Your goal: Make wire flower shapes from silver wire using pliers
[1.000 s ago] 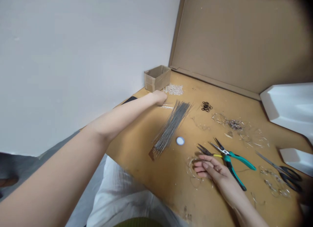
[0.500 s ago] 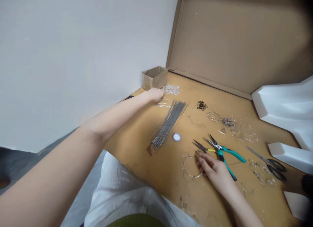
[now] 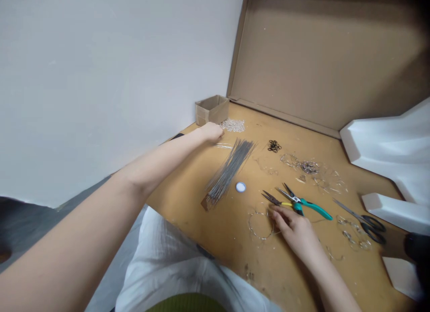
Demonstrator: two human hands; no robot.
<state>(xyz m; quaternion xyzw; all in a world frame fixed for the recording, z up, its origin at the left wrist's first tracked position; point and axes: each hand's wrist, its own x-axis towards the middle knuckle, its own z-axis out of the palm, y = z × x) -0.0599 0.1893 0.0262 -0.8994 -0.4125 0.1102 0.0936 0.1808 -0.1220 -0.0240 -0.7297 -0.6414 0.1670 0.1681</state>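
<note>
My left hand reaches far across the table to the edge of a pile of small clear beads. Its fingers are curled together; whether a bead is between them is hidden. A few thin straight wires lie just below it. Low over the table, my right hand pinches the side of a thin wire hoop. Yellow-handled pliers and green-handled long-nose pliers lie right beside its fingers. Between the hands is a bundle of grey wires.
A small cardboard box stands behind the beads. Black rings, a round white lid, tangled wire loops and scissors lie on the table. White foam pieces line the right side.
The view has shifted slightly. My left hand stays by the beads, fingers still curled. My right hand still pinches the hoop, which has turned a little.
</note>
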